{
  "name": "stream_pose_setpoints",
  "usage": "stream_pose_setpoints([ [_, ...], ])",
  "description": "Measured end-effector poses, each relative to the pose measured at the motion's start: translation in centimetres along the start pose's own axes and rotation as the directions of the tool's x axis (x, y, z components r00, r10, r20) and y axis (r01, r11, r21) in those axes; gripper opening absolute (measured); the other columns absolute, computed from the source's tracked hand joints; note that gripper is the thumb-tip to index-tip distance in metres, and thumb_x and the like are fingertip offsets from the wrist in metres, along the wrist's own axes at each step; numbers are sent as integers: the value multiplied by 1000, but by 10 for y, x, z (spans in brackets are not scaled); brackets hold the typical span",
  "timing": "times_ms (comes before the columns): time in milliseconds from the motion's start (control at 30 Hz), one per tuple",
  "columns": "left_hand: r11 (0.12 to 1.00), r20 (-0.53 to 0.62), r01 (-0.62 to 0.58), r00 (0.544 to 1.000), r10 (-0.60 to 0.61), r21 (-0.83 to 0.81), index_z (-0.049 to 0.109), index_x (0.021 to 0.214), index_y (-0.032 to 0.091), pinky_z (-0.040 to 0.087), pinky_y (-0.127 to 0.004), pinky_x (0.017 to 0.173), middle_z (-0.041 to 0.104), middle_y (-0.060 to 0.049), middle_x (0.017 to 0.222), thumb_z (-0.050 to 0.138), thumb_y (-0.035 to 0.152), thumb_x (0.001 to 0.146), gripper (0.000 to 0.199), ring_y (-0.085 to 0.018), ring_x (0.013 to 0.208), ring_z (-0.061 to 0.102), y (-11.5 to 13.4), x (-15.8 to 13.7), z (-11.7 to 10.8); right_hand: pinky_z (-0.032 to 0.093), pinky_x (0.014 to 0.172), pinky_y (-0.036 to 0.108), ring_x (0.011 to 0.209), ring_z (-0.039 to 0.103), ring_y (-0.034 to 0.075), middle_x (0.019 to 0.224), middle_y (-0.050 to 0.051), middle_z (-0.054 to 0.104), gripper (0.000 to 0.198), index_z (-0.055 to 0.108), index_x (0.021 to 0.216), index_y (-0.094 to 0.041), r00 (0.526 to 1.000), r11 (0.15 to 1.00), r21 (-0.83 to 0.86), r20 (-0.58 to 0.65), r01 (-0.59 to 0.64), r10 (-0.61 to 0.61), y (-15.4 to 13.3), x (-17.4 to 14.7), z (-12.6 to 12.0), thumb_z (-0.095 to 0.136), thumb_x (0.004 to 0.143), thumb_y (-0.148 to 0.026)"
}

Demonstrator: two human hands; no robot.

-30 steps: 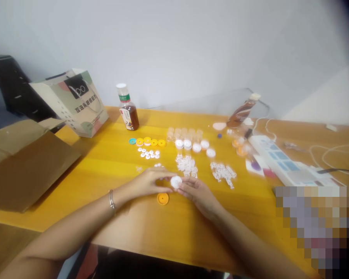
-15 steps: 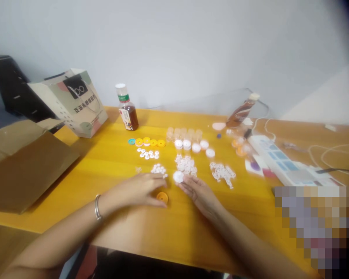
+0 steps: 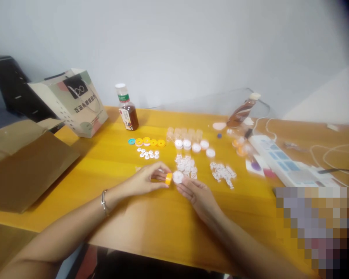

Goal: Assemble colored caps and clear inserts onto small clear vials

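Above the table [image 3: 145,228], hands [image 3: 143,181] [image 3: 200,193] face inward, pinching round parts [image 3: 169,178] [image 3: 178,177].

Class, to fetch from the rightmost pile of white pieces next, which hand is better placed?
Probably the right hand: it is nearer those white pieces, though holding a white disc. The left hand, pinching an orange cap, sits farther off.

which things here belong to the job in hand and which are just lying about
Likely part of the job:
orange cap in the left grip
white round piece in the right grip
row of orange caps
white caps
small white discs
piled white pieces

Probably just lying about:
upright bottle
leaning bottle
paper bag
cardboard box
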State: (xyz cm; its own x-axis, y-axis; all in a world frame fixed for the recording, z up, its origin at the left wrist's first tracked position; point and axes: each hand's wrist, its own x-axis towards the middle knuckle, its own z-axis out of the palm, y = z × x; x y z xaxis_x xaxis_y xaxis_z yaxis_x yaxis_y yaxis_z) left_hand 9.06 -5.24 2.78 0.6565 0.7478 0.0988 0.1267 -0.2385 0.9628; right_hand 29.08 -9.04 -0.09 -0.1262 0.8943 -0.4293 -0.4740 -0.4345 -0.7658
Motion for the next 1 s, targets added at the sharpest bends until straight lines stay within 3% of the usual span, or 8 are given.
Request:
stream_pose_setpoints([
  [233, 995, -62, 51, 996, -57, -87, 48, 99, 14, 47, -36, 86, 61, -8, 97, 60, 19, 76, 27, -15, 89, 61, -2, 2, 7, 48, 88, 34, 91, 63, 20, 88, 5, 71, 18, 70, 76, -17, 1000, 1000, 14, -23, 16, -16, 2, -2, 3, 73, 61, -27],
  [433, 996, -111, 58, 993, -50, 65, 53, 99, 15, 48, -34, 85, 63, -8, 98, 59, 26, 77, 25, -15, 88, 61, -5, 2, 8, 47, 89, 33, 93, 62, 19, 90, 5, 70, 18, 70, 77, -18, 1000, 1000, 3, 4, 24, -24, 1, -4, 5, 72, 62, -28],
  [600, 976, -145, 9, 989, 23, 216, 53, 99, 14, 51, -32, 79, 63, -7, 93, 57, 30, 78, 27, -14, 83, 61, -4, 1, 11, 46, 89, 34, 92, 62, 20, 90, 5, 70, 19, 71, 77, -18, 999, 999, -37, 16, 39, -38, 1, -4, 5, 73, 61, -28],
  [1000, 740, -152, -25, 974, 171, 672, 54, 98, 14, 49, -29, 71, 62, -6, 87, 48, 37, 84, 28, -15, 79, 59, 4, -3, 26, 45, 89, 34, 89, 62, 20, 87, 3, 71, 20, 72, 76, -21, 998, 993, -104, 26, 63, -61, 5, -4, 8, 74, 59, -30],
])
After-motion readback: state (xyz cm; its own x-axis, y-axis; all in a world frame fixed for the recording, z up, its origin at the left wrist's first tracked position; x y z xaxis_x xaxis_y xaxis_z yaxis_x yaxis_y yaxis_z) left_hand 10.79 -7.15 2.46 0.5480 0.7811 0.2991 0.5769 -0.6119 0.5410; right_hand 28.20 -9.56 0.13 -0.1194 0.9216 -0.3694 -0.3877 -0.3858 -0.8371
